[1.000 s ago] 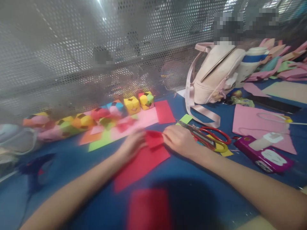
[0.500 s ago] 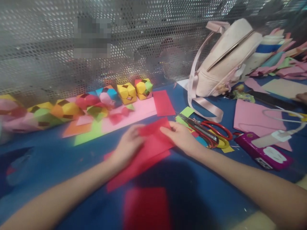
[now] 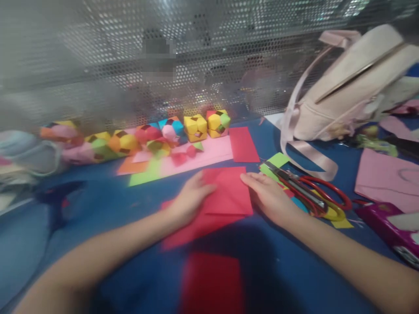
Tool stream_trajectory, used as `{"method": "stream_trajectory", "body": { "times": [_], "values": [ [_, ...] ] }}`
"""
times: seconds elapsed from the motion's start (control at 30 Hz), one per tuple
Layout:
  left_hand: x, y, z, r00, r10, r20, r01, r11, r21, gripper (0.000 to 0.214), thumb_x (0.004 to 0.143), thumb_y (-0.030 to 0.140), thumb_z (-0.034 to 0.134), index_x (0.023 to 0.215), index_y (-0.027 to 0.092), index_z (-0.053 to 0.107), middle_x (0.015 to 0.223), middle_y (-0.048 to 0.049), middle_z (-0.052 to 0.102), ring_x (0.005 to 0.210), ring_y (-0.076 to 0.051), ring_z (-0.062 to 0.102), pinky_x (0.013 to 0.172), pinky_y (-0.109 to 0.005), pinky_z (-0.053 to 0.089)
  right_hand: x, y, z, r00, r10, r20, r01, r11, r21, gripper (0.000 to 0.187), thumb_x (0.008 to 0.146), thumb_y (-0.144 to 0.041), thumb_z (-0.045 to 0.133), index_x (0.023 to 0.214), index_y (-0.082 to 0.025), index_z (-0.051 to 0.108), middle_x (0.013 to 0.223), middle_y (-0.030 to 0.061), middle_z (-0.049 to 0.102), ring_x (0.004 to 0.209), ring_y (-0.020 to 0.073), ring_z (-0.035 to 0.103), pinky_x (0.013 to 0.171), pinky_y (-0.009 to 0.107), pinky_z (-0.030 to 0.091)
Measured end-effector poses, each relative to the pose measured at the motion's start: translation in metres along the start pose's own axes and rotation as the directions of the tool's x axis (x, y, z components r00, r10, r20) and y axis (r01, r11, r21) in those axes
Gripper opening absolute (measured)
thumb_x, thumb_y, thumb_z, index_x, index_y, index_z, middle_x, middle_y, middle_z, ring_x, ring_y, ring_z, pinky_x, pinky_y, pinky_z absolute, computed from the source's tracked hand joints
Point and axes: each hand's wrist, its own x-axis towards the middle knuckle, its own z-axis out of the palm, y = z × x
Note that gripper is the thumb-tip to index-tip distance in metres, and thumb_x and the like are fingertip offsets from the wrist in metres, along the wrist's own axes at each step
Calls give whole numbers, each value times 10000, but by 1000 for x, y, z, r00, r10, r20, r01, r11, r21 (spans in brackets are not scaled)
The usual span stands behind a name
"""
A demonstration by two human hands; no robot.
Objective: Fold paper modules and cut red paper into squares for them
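Note:
Between my two hands is a red sheet of paper, held up by its left and right edges with a folded-looking lower edge. My left hand pinches the left side, its thumb lying on the front. On the right side, my right hand grips the edge near the upper corner, with the fingers partly behind the paper. Beneath lies a larger red sheet on the blue surface. Closer to me is another red piece, and a red rectangle lies farther back.
Several folded paper balls line the back by a perforated metal screen. Scissors lie on paper scraps to the right, before a pale backpack and a purple box. A glue gun appears at left, blurred.
My hands have turned the held red paper squarer to me, and its front now shows flatter. The view has swung left, so the surroundings sit farther right.

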Motion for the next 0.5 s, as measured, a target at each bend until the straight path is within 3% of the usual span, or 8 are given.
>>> {"method": "stream_trajectory", "body": {
  "times": [0.2,0.4,0.5],
  "values": [
    [-3,-3,-2,999,37,-35,-30,984,174,380,664,194,768,1007,165,606,1119,-98,671,1004,-240,639,899,-385,497,-4,3,2,991,126,49,-128,991,41,310,640,-458,787,668,-230,579,613,-16,614,590,168,581,551,283,428],
    [-8,0,7,996,86,-27,-83,992,97,428,652,140,749,1036,185,564,1018,-59,668,925,-203,648,835,-354,523,-3,3,0,989,136,59,-143,981,132,272,610,-343,829,648,-225,587,605,-24,605,540,130,546,507,250,414],
    [-12,9,-1,989,101,-107,-92,993,79,534,622,107,750,1108,225,565,1073,-47,651,861,-177,659,765,-301,539,2,2,-3,993,119,29,-121,986,112,280,626,-396,817,663,-199,621,599,-11,606,514,110,521,487,241,395]
  ]
}}
